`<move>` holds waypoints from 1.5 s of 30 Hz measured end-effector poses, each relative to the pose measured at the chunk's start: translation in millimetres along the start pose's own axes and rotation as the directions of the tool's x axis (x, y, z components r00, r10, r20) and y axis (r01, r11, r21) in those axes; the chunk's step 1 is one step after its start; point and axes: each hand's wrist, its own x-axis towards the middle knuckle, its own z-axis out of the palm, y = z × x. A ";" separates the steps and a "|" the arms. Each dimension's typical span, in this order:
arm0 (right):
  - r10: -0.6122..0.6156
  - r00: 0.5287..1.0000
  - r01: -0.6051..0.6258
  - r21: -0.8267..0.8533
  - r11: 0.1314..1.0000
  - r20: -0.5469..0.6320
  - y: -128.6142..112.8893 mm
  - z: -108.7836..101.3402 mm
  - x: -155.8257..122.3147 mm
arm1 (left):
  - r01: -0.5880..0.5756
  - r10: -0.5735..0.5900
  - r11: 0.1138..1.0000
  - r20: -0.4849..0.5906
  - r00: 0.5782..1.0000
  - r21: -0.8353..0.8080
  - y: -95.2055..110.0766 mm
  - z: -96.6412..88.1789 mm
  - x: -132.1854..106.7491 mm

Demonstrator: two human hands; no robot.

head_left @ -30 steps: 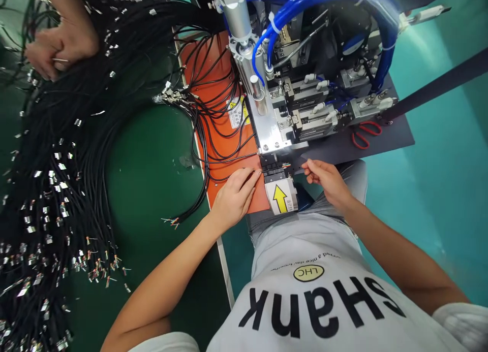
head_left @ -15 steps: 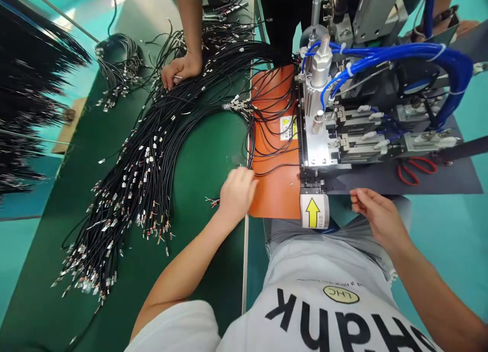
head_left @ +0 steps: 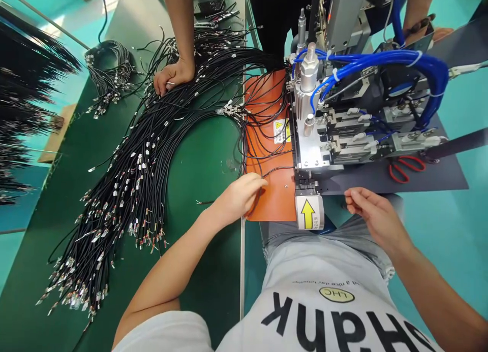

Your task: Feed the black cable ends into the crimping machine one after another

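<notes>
My two hands beside a pneumatic bench machine (head_left: 314, 151)

My left hand (head_left: 242, 197) curls over the orange plate (head_left: 272, 204), close to a black cable (head_left: 279, 168), any hold hidden; my right hand (head_left: 371, 215), thumb and forefinger pinched, is right of the yellow-arrow label (head_left: 309, 213). Red-handled scissors (head_left: 404, 164) lie beyond, and a co-worker's hand (head_left: 173, 77) rests on the cable bundle (head_left: 152, 123)

Black cables (head_left: 244, 148) (slender, curved) across orange plate (head_left: 280, 203)

Left hand (head_left: 243, 195) curls palm-down — right hand (head_left: 369, 207) pinches.
</notes>
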 end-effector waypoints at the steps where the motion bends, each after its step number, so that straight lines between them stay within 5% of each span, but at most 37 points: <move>1: -0.003 1.000 0.003 0.001 1.000 0.002 -1.8 0.5 -2.2 | -0.066 0.066 0.995 -0.002 0.998 0.080 3.9 3.8 5.4; 8: -0.035 0.998 0.037 -0.025 0.999 0.048 -9.3 8.1 -6.0 | -0.351 0.354 0.806 0.087 0.931 0.477 43.0 32.5 31.1; 12: -0.078 0.990 0.093 -0.135 0.987 0.114 -14.0 19.3 -2.7 | -0.480 0.451 0.773 0.172 0.876 0.415 51.1 40.2 35.0; 14: -0.125 0.980 0.155 -0.204 0.967 0.152 -15.6 27.0 -2.7 | -0.436 0.412 0.816 0.149 0.899 0.379 51.5 46.8 37.1; 17: -0.271 0.932 0.340 -0.320 0.884 0.240 -16.3 39.4 -5.5 | -0.204 0.211 0.893 0.027 0.977 0.401 53.8 59.4 42.6; 20: -0.391 0.882 0.465 -0.356 0.811 0.262 -16.9 49.4 -8.6 | -0.077 0.099 0.899 -0.028 0.995 0.432 57.6 68.2 48.4; 27: -0.557 0.818 0.567 -0.365 0.739 0.143 -26.4 58.9 -7.6 | -0.064 0.072 0.931 -0.010 0.997 0.360 63.4 64.5 52.5; 33: -0.603 0.781 0.616 -0.359 0.701 0.162 -31.3 54.8 -11.7 | -0.182 0.161 0.978 -0.190 0.968 -0.100 63.9 71.1 58.8; 36: -0.562 0.802 0.594 -0.357 0.721 0.200 -30.9 45.6 -10.8 | -0.255 0.213 0.955 -0.251 0.944 -0.152 58.5 74.6 59.9; 41: -0.371 0.913 0.408 -0.323 0.854 0.172 -29.4 32.9 -2.7 | -0.188 0.153 0.967 -0.198 0.968 -0.170 53.0 75.7 56.5; 45: -0.464 0.863 0.505 -0.378 0.776 0.201 -34.5 38.0 -1.4 | -0.178 0.159 0.977 -0.154 0.975 -0.114 56.5 75.4 55.1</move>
